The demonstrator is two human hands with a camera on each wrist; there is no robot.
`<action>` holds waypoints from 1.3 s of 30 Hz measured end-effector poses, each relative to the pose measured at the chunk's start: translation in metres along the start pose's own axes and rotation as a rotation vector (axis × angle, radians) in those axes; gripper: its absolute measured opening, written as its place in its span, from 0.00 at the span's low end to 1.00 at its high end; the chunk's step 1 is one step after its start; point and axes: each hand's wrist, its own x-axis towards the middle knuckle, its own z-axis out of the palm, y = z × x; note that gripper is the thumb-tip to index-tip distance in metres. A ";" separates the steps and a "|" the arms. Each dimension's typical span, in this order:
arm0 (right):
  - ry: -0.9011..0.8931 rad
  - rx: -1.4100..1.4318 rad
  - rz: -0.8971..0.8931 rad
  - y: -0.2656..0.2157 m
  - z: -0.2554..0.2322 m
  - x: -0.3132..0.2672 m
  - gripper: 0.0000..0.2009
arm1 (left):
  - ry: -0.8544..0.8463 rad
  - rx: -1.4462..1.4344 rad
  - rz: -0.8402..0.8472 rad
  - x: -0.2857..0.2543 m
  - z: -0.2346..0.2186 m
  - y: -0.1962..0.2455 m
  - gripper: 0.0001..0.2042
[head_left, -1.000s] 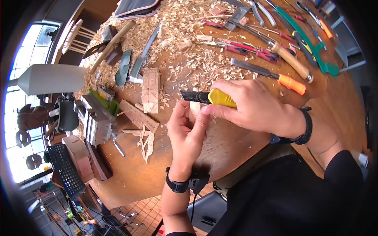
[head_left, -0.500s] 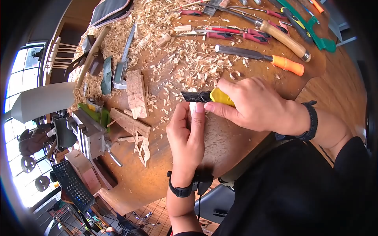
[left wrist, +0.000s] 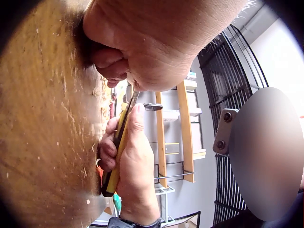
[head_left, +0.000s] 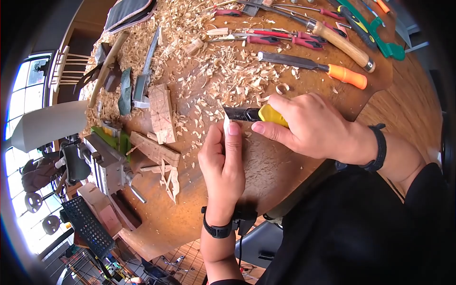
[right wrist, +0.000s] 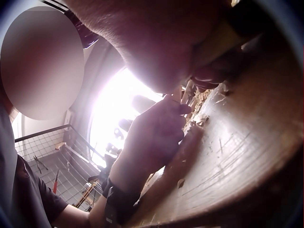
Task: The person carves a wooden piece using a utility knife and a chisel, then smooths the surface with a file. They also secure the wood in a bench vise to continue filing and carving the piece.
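In the head view the left hand [head_left: 222, 166] pinches a small pale piece of wood [head_left: 226, 124] between thumb and fingers, its lower part hidden by them. The right hand [head_left: 316, 126] grips a yellow utility knife [head_left: 271, 115], whose dark blade [head_left: 237, 113] lies across the wood's upper end, just above the left thumb tip. The left wrist view shows the knife's yellow and black handle [left wrist: 118, 152] inside the curled fingers of the right hand [left wrist: 133, 166]. From the right wrist, the left hand [right wrist: 154, 135] is seen holding the wood, mostly in shadow.
Wood shavings [head_left: 237, 78] cover the back of the table [head_left: 190, 213]. An orange-handled chisel [head_left: 346, 77], a wooden-handled tool [head_left: 344, 46] and red-handled tools [head_left: 308, 42] lie behind the hands. Wood blocks [head_left: 162, 114], a caliper [head_left: 141, 88] and a metal vise [head_left: 108, 164] are at left.
The view has shifted, so the bench items appear further left and up than a second ago. The blade has moved slightly right relative to the left hand, and the wood's tip shows more.
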 end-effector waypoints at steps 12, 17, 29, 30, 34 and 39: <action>0.174 -0.173 -0.013 0.007 -0.003 0.023 0.17 | 0.167 0.023 0.082 -0.004 0.007 -0.001 0.10; 0.232 -0.256 -0.052 0.007 0.001 0.034 0.12 | 0.225 0.305 0.283 -0.002 0.006 -0.004 0.12; 0.389 -0.235 -0.007 0.017 -0.034 0.003 0.16 | 0.262 0.336 0.370 -0.006 0.010 0.001 0.18; 0.394 -0.254 0.097 0.021 -0.042 -0.005 0.16 | 0.272 0.325 0.373 -0.006 0.010 0.002 0.18; 0.414 -0.425 0.087 0.049 -0.055 -0.032 0.17 | 0.322 0.483 0.399 -0.013 0.008 0.001 0.19; 0.347 -0.333 0.122 0.063 -0.054 -0.042 0.14 | 0.442 0.733 0.423 -0.047 0.019 0.003 0.14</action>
